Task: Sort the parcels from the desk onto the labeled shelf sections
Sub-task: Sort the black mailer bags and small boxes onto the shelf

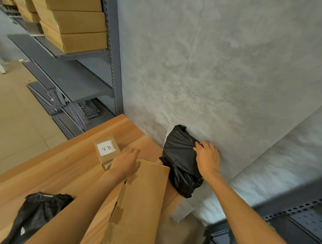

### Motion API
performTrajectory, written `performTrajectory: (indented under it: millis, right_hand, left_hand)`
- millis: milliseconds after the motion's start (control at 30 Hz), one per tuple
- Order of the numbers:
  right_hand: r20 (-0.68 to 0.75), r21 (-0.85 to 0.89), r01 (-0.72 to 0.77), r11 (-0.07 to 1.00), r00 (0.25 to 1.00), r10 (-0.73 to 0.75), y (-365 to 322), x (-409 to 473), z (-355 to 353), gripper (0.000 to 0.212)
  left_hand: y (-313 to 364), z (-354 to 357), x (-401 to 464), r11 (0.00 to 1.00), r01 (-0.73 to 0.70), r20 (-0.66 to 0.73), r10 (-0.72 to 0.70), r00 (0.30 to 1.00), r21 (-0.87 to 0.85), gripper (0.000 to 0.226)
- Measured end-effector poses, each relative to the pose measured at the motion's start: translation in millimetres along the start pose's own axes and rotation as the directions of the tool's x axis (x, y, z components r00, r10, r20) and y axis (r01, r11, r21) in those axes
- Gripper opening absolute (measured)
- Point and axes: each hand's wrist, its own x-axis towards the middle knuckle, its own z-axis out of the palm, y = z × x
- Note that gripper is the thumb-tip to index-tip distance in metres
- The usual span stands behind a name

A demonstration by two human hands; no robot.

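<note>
- The right hand (207,157), right of centre in the frame, pinches a fold of film at the top of a black bag parcel (180,159); gathering the slack plastic looks like the way to get a firm hold on something soft and shapeless
- That parcel stands propped against the grey wall covering (214,68) at the far edge of the table (62,165), which seems to be what keeps it upright
- The left hand (127,162), just left of centre, lies flat with straight fingers on the far end of a long cardboard box (138,204), holding nothing; I judge it is steadying the box
- Just beyond its fingertips sits a small labelled box (107,151), handwritten label facing up so it can be read
- A second black bag (36,216) lies at the lower left, partly behind the left forearm
- The shelf (70,77), upper left, carries stacked cartons (74,22); no section labels are legible
</note>
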Motion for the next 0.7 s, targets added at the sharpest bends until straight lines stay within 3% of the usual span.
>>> performTrajectory:
  millis: [167, 267, 333, 400, 533, 600, 700]
  right_hand:
    - [-0.125, 0.103, -0.020, 0.995, 0.992, 0.032, -8, 9, -28, 0.006]
    - [-0.084, 0.232, -0.127, 0.964, 0.985, 0.150, -17, 17, -45, 0.033]
    - [0.030, 0.351, -0.182, 0.919, 0.983, 0.183, -23, 21, -50, 0.038]
    - [0.132, 0.466, -0.230, 0.854, 0.973, 0.189, -29, 23, -52, 0.039]
    - [0.190, 0.600, -0.247, 0.761, 0.968, 0.164, -39, 20, -55, 0.038]
    - [0.210, 0.597, -0.243, 0.764, 0.967, 0.144, -42, 18, -55, 0.041]
    - [0.212, 0.585, -0.233, 0.777, 0.968, 0.131, -45, 15, -52, 0.039]
  left_hand:
    - [7, -13, 5, 0.995, 0.008, -0.040, -0.012, 0.999, -0.100, 0.054]
    - [14, -17, 7, 0.937, 0.003, -0.064, -0.027, 0.998, -0.350, 0.060]
    - [21, -20, 8, 0.823, 0.000, -0.041, -0.028, 0.999, -0.568, 0.067]
    - [30, -26, 9, 0.639, 0.001, -0.034, -0.042, 0.999, -0.769, 0.073]
    - [34, -40, 14, 0.280, 0.044, 0.013, -0.111, 0.994, -0.959, 0.071]
    - [30, -42, 17, 0.191, 0.054, 0.035, -0.106, 0.994, -0.980, 0.074]
    - [27, -40, 19, 0.138, 0.090, 0.065, -0.177, 0.982, -0.986, 0.076]
